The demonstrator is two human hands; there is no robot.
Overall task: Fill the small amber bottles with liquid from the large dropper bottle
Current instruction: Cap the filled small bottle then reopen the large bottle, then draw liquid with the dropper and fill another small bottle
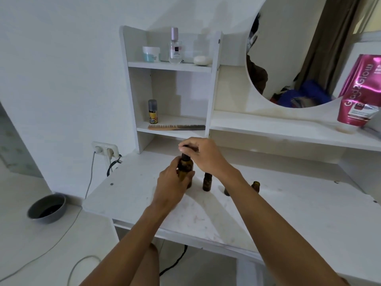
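**Both hands on the large dropper bottle**

I see the left hand (172, 182) with its grip closed around the large dropper bottle (185, 168), upright on the table (288, 213). The right hand (203, 155) pinches its black cap. Small amber bottles (206, 182) (255, 185) stand just right, untouched.

One view only, head cam, wide-angle w/ edges bent. Looks fwd and down from above the white dressing table (288, 213), both forearms entering from bottom of frame toward centre. Faces the back wall: shelf unit (171, 67) upper-mid, round mirror (299, 48) top right, partly cut off by frame edge. Left side takes in floor w/ a grey bowl (47, 208) and wall socket (105, 150). Tabletop close, at arm's reach; shelves just beyond. No 2nd view, so nothing shared.
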